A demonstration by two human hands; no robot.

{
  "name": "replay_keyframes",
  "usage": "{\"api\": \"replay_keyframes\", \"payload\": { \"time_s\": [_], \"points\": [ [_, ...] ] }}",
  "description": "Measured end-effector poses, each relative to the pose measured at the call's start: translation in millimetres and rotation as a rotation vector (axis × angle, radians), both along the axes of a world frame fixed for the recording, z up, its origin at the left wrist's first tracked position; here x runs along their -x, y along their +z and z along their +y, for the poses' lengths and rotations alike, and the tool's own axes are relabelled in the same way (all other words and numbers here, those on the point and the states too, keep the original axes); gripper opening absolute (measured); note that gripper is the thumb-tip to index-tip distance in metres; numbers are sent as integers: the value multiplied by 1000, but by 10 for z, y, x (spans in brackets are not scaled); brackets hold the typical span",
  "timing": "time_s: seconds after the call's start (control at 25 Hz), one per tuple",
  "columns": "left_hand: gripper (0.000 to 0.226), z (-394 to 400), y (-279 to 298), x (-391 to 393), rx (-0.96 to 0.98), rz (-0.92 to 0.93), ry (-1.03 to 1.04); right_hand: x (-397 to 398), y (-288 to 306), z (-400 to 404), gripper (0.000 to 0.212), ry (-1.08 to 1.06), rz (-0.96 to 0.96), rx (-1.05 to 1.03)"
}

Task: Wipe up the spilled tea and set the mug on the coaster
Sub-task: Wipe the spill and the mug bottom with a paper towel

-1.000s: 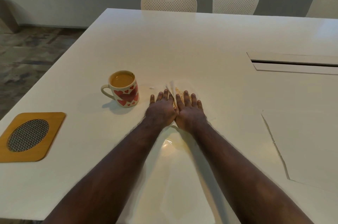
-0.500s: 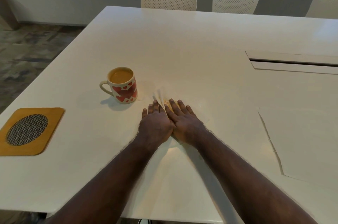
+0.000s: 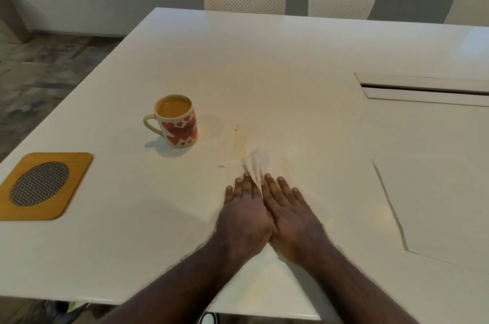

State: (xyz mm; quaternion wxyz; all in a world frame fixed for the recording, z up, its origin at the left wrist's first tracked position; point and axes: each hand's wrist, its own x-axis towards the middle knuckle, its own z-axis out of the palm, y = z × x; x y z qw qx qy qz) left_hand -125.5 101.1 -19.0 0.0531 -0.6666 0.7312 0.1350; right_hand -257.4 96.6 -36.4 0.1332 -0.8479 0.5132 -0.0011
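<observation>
Here the white tissue (image 3: 255,165) lies flat on the bench (image 3: 291,59), its bunched end poking out ahead of the fingertips and pointing away from the person, long axis running from the palms toward the far edge. The left hand (image 3: 244,214) and right hand (image 3: 289,215) press it down side by side, touching along the inner edges, fingers (image 3: 246,186) straight and flat on the tissue rather than curled round it. Just beyond the tissue tip a yellowish smear of spilled tea (image 3: 240,138) marks the bench. The mug (image 3: 177,121), heart-patterned and full of tea, stands upright ahead and to the left of the left fingers, handle pointing left, apart from the tissue. The wooden coaster (image 3: 45,186) with its mesh oval lies well to the left of the hands, near the bench's edge
</observation>
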Motion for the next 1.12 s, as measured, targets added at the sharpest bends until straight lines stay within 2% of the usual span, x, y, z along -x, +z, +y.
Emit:
{"api": "replay_keyframes", "payload": {
  "time_s": [0.32, 0.6, 0.84, 1.12],
  "points": [
    [68, -456, 118, 243, -22, 89, -103, 152, 90, -287, 70, -192, 39, -32],
    [69, -1079, 140, 30, -24, 153, 4, -104, 66, -981, 69, -211, 21, -63],
    [70, -1343, 125, -333, -5, 83, 111, -479, 159, -1384, 69, -96, 65, -95],
    [71, -964, 109, -392, 9, 14, 95, -479, 157, -1261, 68, 116, 64, -68]
  ]
}}
